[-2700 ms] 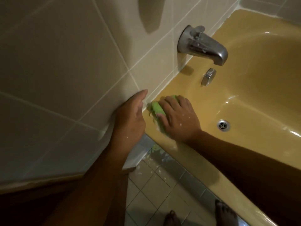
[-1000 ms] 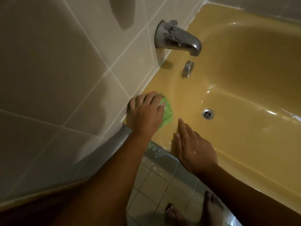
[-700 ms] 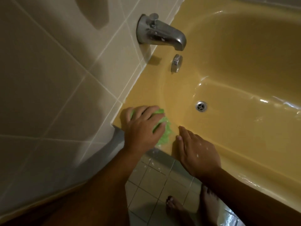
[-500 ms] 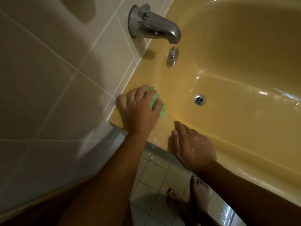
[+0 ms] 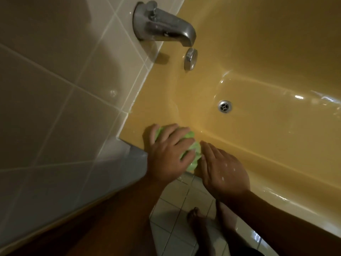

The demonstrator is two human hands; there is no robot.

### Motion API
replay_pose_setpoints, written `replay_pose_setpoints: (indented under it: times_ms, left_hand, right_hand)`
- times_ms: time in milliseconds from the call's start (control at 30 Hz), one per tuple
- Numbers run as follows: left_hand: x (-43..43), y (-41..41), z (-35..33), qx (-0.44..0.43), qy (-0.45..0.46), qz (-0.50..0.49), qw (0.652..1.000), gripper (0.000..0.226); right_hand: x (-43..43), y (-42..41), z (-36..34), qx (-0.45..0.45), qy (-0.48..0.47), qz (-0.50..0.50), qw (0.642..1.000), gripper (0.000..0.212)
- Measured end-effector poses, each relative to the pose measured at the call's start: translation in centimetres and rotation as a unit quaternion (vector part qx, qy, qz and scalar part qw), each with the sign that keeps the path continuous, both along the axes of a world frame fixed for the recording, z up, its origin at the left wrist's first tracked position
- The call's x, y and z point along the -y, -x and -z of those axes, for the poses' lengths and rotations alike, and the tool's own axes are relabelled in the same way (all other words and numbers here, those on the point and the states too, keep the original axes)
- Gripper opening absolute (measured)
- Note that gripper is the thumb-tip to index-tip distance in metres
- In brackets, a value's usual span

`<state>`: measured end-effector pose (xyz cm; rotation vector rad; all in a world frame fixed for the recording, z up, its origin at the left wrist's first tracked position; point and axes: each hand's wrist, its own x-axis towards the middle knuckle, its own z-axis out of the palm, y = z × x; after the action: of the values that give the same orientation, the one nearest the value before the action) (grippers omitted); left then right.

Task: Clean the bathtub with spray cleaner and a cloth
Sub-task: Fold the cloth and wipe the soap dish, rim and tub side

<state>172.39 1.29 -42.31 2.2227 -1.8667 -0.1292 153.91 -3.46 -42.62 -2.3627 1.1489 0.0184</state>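
The cloth (image 5: 194,151) is green and crumpled into a soft lump. It lies on the near corner of the rim of the tub (image 5: 267,52), at the spout end. My left hand (image 5: 166,150) is on top of it, the fingers curled round it and holding it against the rim. This hand hides most of the cloth, so only the right edge shows. My right hand (image 5: 223,169) is just beside the cloth, released, with straight fingers laid flat on the same rim. Small white drops (image 5: 234,169) sit on its back.

The tub is yellow, smooth and glossy, with wet highlights along the bottom. In the bottom is a round metal drain (image 5: 224,106). On the end side is a round metal knob (image 5: 191,59), under a dull grey spout (image 5: 166,28). The spout comes out of a wall (image 5: 55,71) of large pale glossy tiles with light grout. Below the rim I see a floor (image 5: 171,224) of small square tiles and a bare foot (image 5: 195,218).
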Motion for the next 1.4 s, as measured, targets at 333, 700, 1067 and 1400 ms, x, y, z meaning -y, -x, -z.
replay_pose_setpoints:
  times_ms: [333,700,1067,1400]
  left_hand:
    - [3.9,-0.2,-0.8,0.027,-0.026,-0.021,0.999,0.023]
    - [2.9,1.1,-1.0,0.035,-0.05,-0.02,0.998,0.025]
    - [0.1,5.1,-0.9,0.04,-0.034,0.028,0.998,0.023]
    - [-1.6,1.4,-0.6,0.066,-0.04,0.083,0.994,0.026]
  right_hand:
    - [-0.5,0.7,-0.3,-0.019,0.026,0.029,0.999,0.05]
    - [-1.9,5.1,0.1,-0.019,0.081,0.076,0.994,0.044]
    - [-2.5,8.2,0.2,-0.045,0.114,0.125,0.985,0.048]
    - [-3.0,12.1,0.8,-0.02,0.179,0.149,0.972,0.045]
